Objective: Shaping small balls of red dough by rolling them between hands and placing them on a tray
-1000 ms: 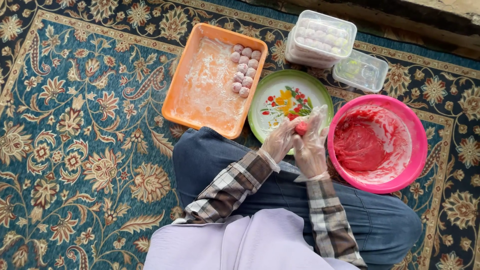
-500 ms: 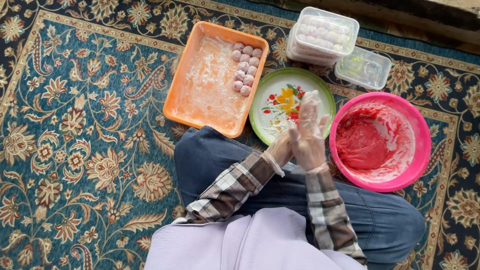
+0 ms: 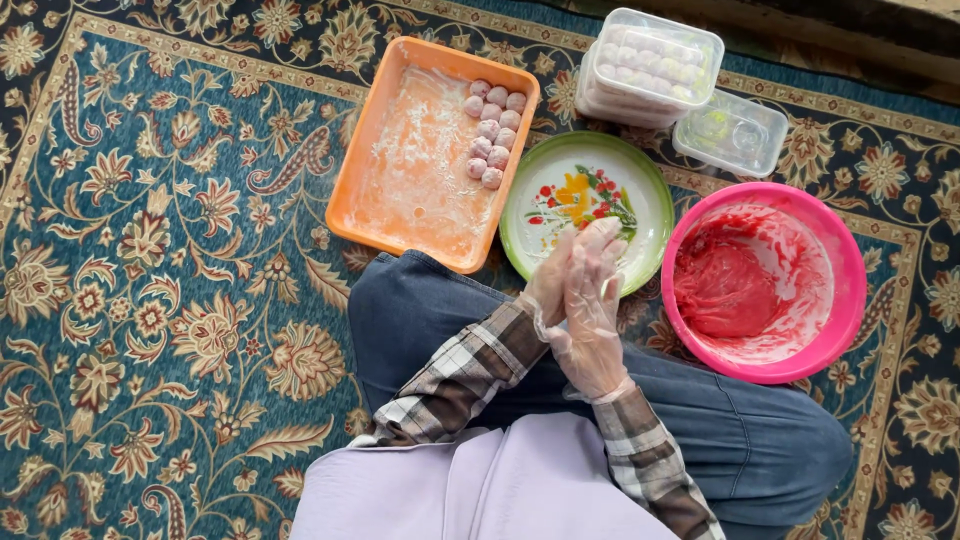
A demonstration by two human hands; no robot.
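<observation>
My two hands, in clear plastic gloves, are pressed palm to palm above my lap, at the near edge of a green-rimmed flowered plate (image 3: 560,190). My right hand (image 3: 592,315) lies over my left hand (image 3: 550,285). The red dough piece between them is hidden by the palms. A pink bowl (image 3: 842,290) to the right holds a mass of red dough (image 3: 715,290). To the left, an orange tray (image 3: 420,190) dusted with white flour carries several pale pink balls (image 3: 490,135) in its far right corner.
Stacked clear lidded boxes (image 3: 650,65) filled with pale balls stand at the back, with a smaller clear container (image 3: 730,135) beside them. Everything rests on a patterned blue carpet (image 3: 180,300). My crossed legs in jeans (image 3: 420,320) lie under my hands.
One second ago a red dough piece showed between my fingertips. My palms have since closed flat over it and shifted slightly against each other.
</observation>
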